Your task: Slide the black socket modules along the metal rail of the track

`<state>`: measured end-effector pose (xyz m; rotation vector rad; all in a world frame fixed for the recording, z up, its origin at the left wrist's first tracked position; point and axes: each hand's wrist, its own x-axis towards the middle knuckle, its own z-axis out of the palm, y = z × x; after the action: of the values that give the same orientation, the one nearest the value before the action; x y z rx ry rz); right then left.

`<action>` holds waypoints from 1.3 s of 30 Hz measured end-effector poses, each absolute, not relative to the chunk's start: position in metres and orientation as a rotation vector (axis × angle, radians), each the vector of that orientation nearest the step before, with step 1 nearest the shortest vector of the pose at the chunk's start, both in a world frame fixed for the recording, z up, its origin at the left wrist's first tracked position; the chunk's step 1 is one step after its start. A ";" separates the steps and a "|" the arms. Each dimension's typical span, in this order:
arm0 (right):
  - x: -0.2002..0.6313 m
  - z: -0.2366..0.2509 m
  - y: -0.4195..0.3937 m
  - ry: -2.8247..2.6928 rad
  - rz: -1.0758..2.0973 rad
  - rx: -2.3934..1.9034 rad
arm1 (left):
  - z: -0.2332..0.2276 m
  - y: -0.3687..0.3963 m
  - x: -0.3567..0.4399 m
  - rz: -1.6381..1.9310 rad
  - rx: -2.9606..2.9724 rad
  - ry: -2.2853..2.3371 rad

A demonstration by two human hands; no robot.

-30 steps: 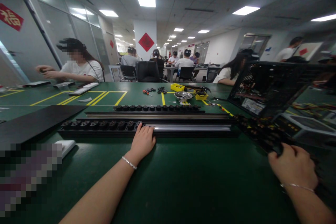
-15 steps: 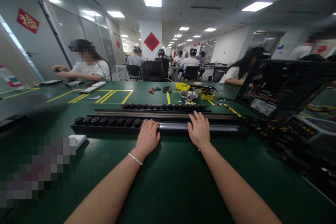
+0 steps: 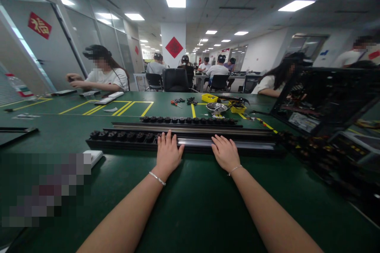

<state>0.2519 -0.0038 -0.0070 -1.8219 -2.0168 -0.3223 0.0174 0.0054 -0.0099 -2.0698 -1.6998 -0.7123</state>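
Observation:
A long black housing [image 3: 102, 145] lies crosswise in front of me. Round black pieces like outlet sockets [image 3: 131, 137] line its left half, while a smooth, shiny strip [image 3: 196, 142] shows along the right. My left hand [image 3: 168, 157] lies with spread fingers over the place where sockets and shiny strip meet. Further right, my right hand [image 3: 226, 155] rests its stretched fingers on the shiny strip. Neither hand is wrapped around anything. Behind the housing are a narrow metal rail [image 3: 142, 125] and a second row of round black pieces [image 3: 185, 120].
A metal bowl [image 3: 216, 108], yellow bins [image 3: 209, 98] and a screwdriver [image 3: 176, 104] stand or lie beyond on the green table [image 3: 204, 205]. A black computer case [image 3: 311, 99] is at the right, a white strip [image 3: 94, 157] at the left. Co-workers sit around.
My left hand's fingers have straightened and reach further over the housing. My right hand's fingers have lowered and lie closer together. The view has swung slightly left.

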 end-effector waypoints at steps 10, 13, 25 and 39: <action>0.255 -0.006 -0.006 -2.067 -0.298 -1.812 | -0.012 0.005 0.018 -0.715 -2.132 -1.648; 0.255 -0.006 -0.006 -2.069 -0.306 -1.811 | -0.011 0.005 0.018 -0.717 -2.122 -1.638; 0.255 -0.006 -0.007 -2.078 -0.311 -1.803 | -0.012 0.007 0.020 -0.770 -2.185 -1.579; 0.256 -0.007 -0.006 -2.076 -0.291 -1.803 | -0.004 0.003 0.025 -0.731 -2.220 -1.587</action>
<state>0.2560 -0.0063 -0.0065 -1.8029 -2.0759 -0.2910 0.0247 0.0027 -0.0042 -2.2204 -1.5875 -0.7312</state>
